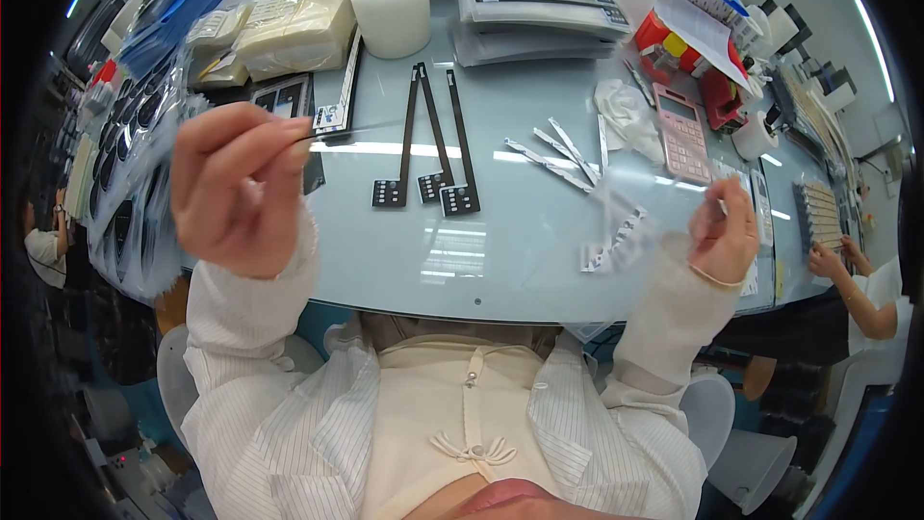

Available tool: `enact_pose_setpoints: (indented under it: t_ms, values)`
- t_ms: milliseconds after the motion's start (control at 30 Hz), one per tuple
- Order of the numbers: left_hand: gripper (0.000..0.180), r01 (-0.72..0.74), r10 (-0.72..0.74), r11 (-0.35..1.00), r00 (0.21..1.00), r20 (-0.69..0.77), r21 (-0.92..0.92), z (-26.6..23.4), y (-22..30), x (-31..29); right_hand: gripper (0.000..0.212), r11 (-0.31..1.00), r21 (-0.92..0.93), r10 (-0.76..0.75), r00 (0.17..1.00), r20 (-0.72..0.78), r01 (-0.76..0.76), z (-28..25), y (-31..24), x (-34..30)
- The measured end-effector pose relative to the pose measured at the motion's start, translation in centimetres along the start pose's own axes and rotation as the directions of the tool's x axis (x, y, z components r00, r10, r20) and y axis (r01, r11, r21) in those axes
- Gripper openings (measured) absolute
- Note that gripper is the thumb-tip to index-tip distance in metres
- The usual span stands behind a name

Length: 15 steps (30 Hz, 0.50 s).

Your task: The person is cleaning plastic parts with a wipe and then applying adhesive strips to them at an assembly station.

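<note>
My left hand (241,193) is raised over the left part of the table, its fingertips pinched on a thin dark strip (351,130) seen nearly edge-on. Over the right side, my right hand (727,231) has its fingers curled together at a translucent film (630,197) smeared by motion. Between the hands lie several long black strips with square ends; one square end (460,199) has rows of pale dots. Narrow white patterned strips (549,166) lie loosely to their right. A further patterned strip (621,239) shows partly through the blur.
A clear tape roll (390,12) and wrapped bundles (294,29) stand at the back left. Stacked flat packets (541,19) lie at the back middle. Crumpled white tissue (628,116) and a pink calculator (680,130) are on the right. Another person's hands (833,255) work at far right.
</note>
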<state>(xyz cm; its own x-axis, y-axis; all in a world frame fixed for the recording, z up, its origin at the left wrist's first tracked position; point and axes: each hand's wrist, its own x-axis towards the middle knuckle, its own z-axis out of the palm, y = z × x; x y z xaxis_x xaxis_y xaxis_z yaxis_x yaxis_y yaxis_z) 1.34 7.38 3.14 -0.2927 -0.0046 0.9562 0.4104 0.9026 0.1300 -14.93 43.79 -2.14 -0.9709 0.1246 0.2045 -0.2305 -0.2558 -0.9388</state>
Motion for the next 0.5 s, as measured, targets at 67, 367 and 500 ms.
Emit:
enact_pose_setpoints:
  t_ms: [67,367,500]
  values:
    - [0.018,-0.178,0.165,0.978,0.979,0.123,0.106,1.4,-0.1,-0.2,0.022,0.998,0.033,-0.046,0.996,-0.072,0.049,-1.0,-0.7,-0.1]
    - [0.023,-0.511,0.539,0.840,0.750,0.383,-0.183,9.9,0.3,-6.1,0.020,0.981,0.151,-0.115,0.991,-0.063,0.123,-3.2,-2.3,-2.2]
    - [0.037,-0.284,0.355,0.934,0.803,0.479,-0.216,10.2,1.7,-6.8,0.023,0.969,0.187,-0.188,0.975,0.123,0.163,-3.6,-2.7,-2.9]
